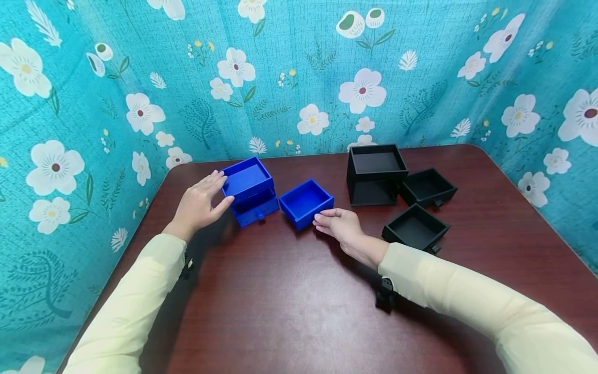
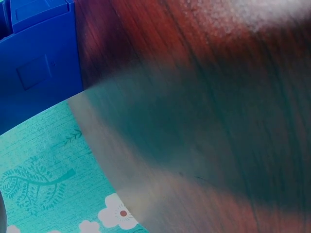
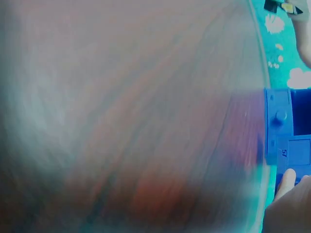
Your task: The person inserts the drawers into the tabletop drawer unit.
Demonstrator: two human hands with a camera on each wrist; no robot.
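A blue box cabinet (image 1: pixel 247 182) stands at the back left of the table, its lower drawer (image 1: pixel 256 209) in place with a small round knob in front. My left hand (image 1: pixel 198 202) rests against the cabinet's left side, fingers extended along the top edge and thumb apart toward the front. To the cabinet's right is a loose blue drawer (image 1: pixel 306 200), hollow side up. My right hand (image 1: pixel 343 226) pinches this drawer at its front right corner; the fingers cover part of its face. In the right wrist view, a fingertip meets the drawer's wall (image 3: pixel 297 153).
Farther right stands a black cabinet (image 1: pixel 374 192) with an open lower bay. Beside it lie two black drawers, one farther back (image 1: pixel 427 187) and one nearer (image 1: pixel 416 228), close to my right forearm. A teal floral curtain (image 1: pixel 289 78) hangs behind the dark wooden table (image 1: pixel 280 301).
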